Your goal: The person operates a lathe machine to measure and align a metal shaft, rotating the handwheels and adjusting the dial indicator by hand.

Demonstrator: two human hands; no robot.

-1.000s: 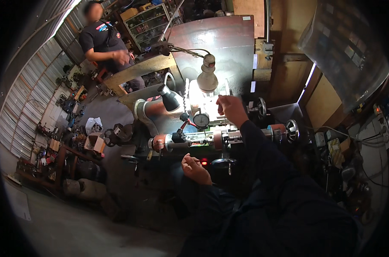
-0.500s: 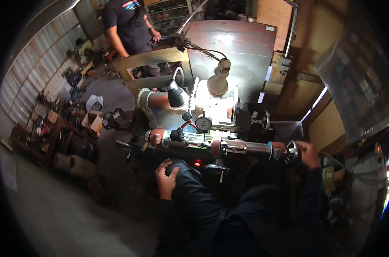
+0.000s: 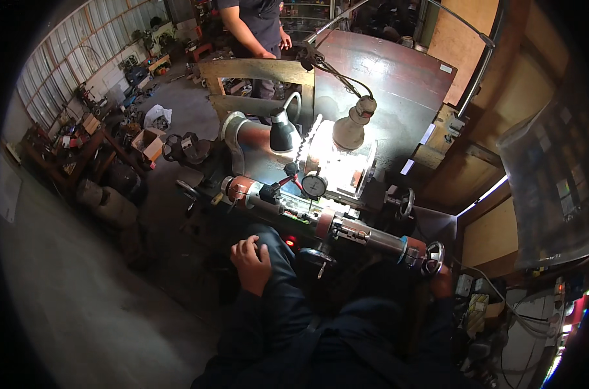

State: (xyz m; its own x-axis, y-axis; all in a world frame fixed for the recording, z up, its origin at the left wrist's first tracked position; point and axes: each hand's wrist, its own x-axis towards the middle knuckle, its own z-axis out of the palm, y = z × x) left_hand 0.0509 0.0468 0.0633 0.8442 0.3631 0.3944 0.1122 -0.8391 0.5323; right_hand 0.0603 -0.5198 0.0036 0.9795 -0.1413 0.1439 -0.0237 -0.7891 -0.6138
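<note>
My left hand [image 3: 251, 264] rests by my bent left knee, its fingers loosely curved, the thumb apart and nothing in it. Far to the right, my right hand [image 3: 442, 282] is at the rim of a shiny handwheel [image 3: 433, 257] on the end of a grinding machine's tailstock; shadow and the wheel hide most of its fingers. Left of that wheel runs a metal spindle barrel [image 3: 383, 241]. A round dial gauge [image 3: 314, 186] on a red-jointed arm stands over the middle of the machine. Below it, nearer me, sits another handwheel [image 3: 317, 257].
A black lamp [image 3: 282, 131] and a larger lamp [image 3: 350, 127] light the machine. Beyond stand a wooden frame [image 3: 262, 70] and a dark sheet panel [image 3: 385, 71]. A co-worker [image 3: 262, 26] stands behind the frame. Clutter with a cardboard box [image 3: 148, 143] lies left.
My view has tilted, so the machine slants down to the right. My right hand has moved lower around the handwheel. The left hand stays by my knee, its fingers more curved.
</note>
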